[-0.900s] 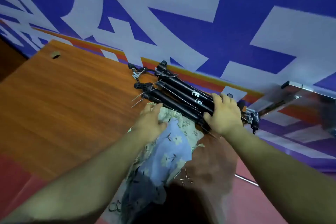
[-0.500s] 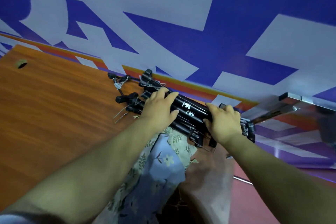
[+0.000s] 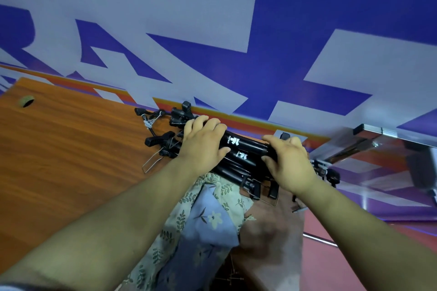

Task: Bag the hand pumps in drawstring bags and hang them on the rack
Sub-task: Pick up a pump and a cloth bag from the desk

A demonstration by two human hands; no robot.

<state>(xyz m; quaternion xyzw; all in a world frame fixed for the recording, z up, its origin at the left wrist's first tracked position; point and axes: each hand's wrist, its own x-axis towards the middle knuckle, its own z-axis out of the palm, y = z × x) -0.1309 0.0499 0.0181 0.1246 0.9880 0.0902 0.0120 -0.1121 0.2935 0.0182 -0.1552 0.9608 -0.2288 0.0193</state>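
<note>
Left hand (image 3: 203, 142) has left the drawstring bags (image 3: 212, 210) for the hand pumps (image 3: 246, 146) stacked at the table's (image 3: 71, 160) far edge, joining right hand (image 3: 287, 160). Both hands' fingers curl round the top barrel, to lift one free, I judge. Bags drape toward the table's near edge.

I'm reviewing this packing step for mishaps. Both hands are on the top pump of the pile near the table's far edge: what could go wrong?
1. With the left hand and right hand gripping the top pump, lifting it may roll the loose pumps beneath off the table edge.
2. The wire loop and hoses at the left end could snag.
3. The floral bags against the pile might get dragged.
</note>
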